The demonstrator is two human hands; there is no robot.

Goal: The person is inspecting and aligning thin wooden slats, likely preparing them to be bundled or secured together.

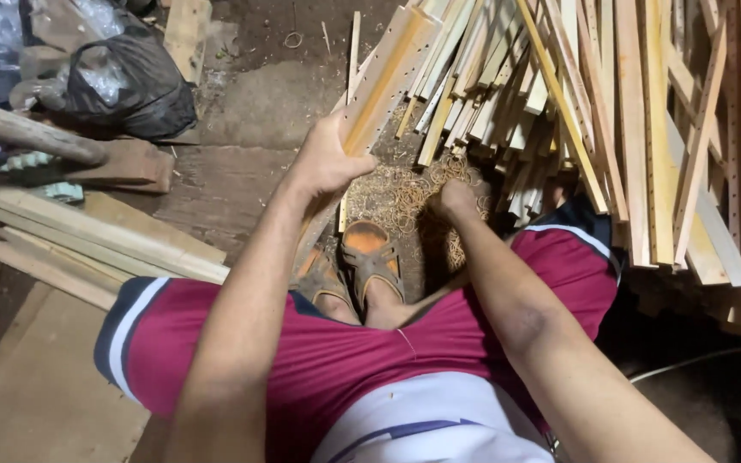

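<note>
Left hand [326, 159] clenches a bundle of pale wood slats [379, 81], slanted up off the dirt floor [250, 103], lower end by the sandals [370, 257]. Right hand [454, 199] is down among wood shavings [405, 193] at the slat pile [645, 129]; its fingers are hidden, grip unclear. Pile is cut off at right.

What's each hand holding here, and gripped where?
Left hand grips a bundle of wooden slats around its lower part. Right hand reaches down into the wood shavings beside the slat pile; whether it holds anything cannot be told.
</note>
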